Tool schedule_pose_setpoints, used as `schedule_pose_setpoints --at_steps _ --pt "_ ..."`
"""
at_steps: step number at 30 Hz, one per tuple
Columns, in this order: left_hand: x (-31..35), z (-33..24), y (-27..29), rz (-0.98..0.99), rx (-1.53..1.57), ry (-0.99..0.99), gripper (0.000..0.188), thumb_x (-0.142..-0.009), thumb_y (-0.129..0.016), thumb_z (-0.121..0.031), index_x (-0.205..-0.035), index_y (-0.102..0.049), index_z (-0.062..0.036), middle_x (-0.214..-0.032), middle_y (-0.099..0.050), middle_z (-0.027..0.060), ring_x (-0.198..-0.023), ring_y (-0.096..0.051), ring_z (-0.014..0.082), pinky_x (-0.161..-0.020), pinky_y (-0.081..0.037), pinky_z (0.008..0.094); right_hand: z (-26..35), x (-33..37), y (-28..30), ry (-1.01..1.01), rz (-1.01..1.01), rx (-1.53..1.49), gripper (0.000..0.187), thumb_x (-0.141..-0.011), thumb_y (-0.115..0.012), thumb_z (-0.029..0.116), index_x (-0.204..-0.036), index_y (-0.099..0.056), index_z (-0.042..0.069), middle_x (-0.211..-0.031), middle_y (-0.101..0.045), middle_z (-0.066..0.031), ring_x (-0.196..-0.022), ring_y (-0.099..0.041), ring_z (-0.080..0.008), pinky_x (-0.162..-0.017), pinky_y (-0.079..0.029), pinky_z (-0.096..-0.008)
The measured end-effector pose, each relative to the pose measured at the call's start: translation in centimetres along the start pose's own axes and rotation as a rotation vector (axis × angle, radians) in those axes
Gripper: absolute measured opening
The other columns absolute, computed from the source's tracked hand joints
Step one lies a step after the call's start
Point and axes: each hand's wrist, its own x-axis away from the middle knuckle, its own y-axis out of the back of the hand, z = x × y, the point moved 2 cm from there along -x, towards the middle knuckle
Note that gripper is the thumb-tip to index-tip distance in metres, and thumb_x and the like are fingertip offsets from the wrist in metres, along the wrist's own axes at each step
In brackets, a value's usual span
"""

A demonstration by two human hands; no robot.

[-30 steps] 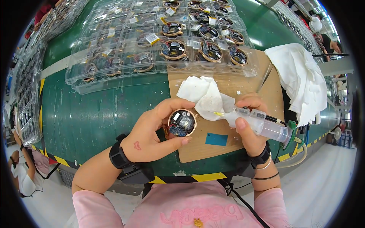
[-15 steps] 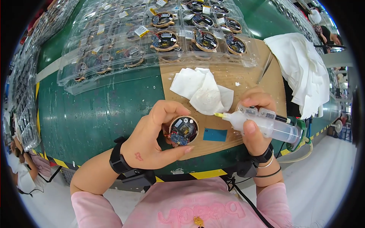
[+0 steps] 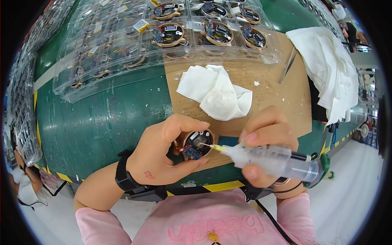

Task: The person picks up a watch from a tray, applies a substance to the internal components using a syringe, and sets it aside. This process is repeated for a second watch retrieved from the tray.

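Observation:
My left hand [image 3: 165, 149] grips a round watch case [image 3: 197, 145] by its rim, thumb below and fingers above. The case is gold-edged, its open side facing up, with a small blue circuit board and dark parts inside. In my right hand [image 3: 265, 143] is a clear dispensing syringe [image 3: 261, 160] with a yellow needle hub and a green cap at its rear. Its needle tip reaches over the inside of the case; whether it touches cannot be made out. Partly hidden behind the syringe lies a blue rectangle [image 3: 227, 140] on the brown board.
Clear plastic trays [image 3: 122, 77] with several similar watch cases and silver batteries stand at the back. A crumpled white cloth [image 3: 222, 98] lies on the brown board [image 3: 269, 98]. Tweezers [image 3: 289, 65] and a stack of white cloths [image 3: 324, 69] are at the right.
My right hand has moved left with the syringe, bringing the needle from beside the white cloth to over the watch case. My left hand still holds the case in nearly the same place.

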Motion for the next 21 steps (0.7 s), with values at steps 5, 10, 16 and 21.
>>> schedule_pose_setpoints --at_steps 5,10,16,21 --pt "-0.49 -0.42 0.07 0.003 -0.079 -0.096 0.051 -0.07 -0.08 -0.008 -0.115 -0.055 -0.0076 -0.098 -0.062 0.0064 -0.07 -0.06 0.0159 -0.059 -0.047 0.0253 0.53 -0.43 -0.72 0.068 -0.029 -0.058 0.037 -0.068 -0.079 0.015 -0.099 -0.063 0.005 -0.089 -0.059 -0.0109 -0.075 -0.059 -0.0202 -0.061 -0.046 -0.028" --pt "-0.48 -0.23 -0.12 0.002 -0.057 -0.089 0.051 -0.07 -0.08 -0.007 -0.115 -0.055 -0.0078 -0.099 -0.063 0.0066 -0.072 -0.062 0.017 -0.059 -0.048 0.0256 0.46 -0.25 -0.83 0.047 -0.037 -0.077 0.036 -0.068 -0.08 0.014 -0.099 -0.063 0.004 -0.09 -0.059 -0.0107 -0.076 -0.058 -0.0202 -0.062 -0.046 -0.0278" --pt "-0.43 0.09 -0.28 0.051 0.094 -0.064 0.052 -0.071 -0.079 -0.006 -0.116 -0.053 -0.0068 -0.1 -0.063 0.0068 -0.075 -0.063 0.0163 -0.061 -0.048 0.0253 0.69 -0.31 -0.49 0.039 -0.026 -0.078 0.037 -0.069 -0.08 0.015 -0.1 -0.063 0.005 -0.091 -0.059 -0.0104 -0.076 -0.058 -0.0203 -0.062 -0.046 -0.0275" --pt "-0.22 0.41 -0.71 -0.013 0.256 -0.039 0.053 -0.07 -0.081 -0.007 -0.115 -0.053 -0.0059 -0.097 -0.063 0.0061 -0.073 -0.061 0.0136 -0.059 -0.047 0.0236 0.72 -0.17 -0.42 0.004 -0.064 -0.14 0.036 -0.068 -0.08 0.015 -0.099 -0.064 0.005 -0.09 -0.059 -0.0102 -0.075 -0.058 -0.02 -0.062 -0.046 -0.0278"
